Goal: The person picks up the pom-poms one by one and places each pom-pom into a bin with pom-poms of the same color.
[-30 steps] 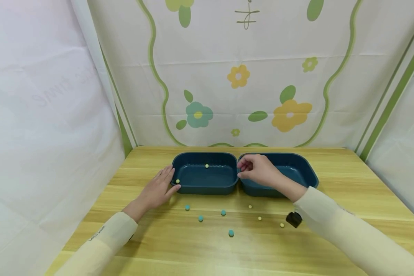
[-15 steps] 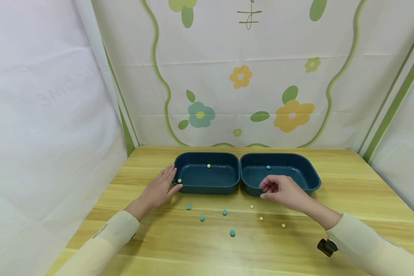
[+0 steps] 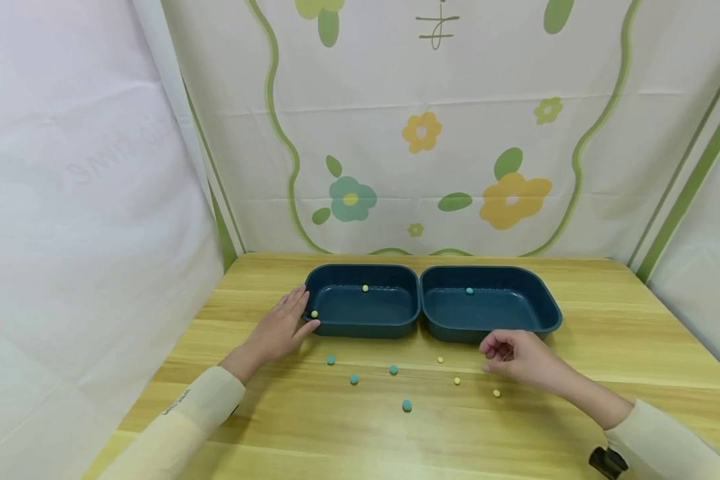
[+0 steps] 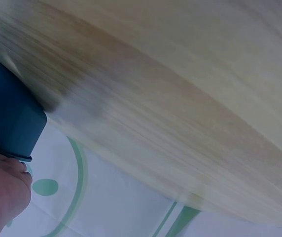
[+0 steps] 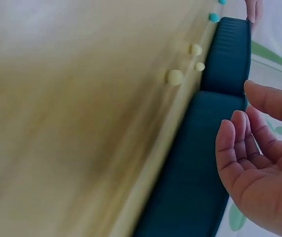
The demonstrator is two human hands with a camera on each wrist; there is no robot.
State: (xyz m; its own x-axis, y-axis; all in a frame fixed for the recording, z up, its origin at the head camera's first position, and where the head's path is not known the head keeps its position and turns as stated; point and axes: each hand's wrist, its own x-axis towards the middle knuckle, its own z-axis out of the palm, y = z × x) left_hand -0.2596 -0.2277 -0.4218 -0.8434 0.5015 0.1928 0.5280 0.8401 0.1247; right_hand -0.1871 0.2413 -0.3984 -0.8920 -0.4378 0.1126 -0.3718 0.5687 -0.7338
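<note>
My left hand [image 3: 278,331] rests with fairly straight fingers against the left end of the left dark blue bin [image 3: 369,330]. Two small yellow balls lie inside that bin. My right hand [image 3: 525,358] hovers by the front wall of the right dark blue bin [image 3: 462,334], its fingers loosely bent with nothing between them. One small blue ball [image 3: 470,291] sits in the right bin. Nearest to the right hand on the table are three yellow balls, one of them this yellow ball [image 3: 497,393]. Several blue balls, such as this blue ball [image 3: 407,405], lie farther left.
Both bins stand side by side near the back of the wooden table [image 3: 312,433]. Behind them hangs a white curtain [image 3: 444,87] printed with flowers, and white cloth walls flank the table. A black wrist device [image 3: 608,461] sits at the right sleeve.
My right hand has drawn back to the right and toward me, from between the bins to the right bin's front. The blue ball in the right bin has come into view. My left hand stays put.
</note>
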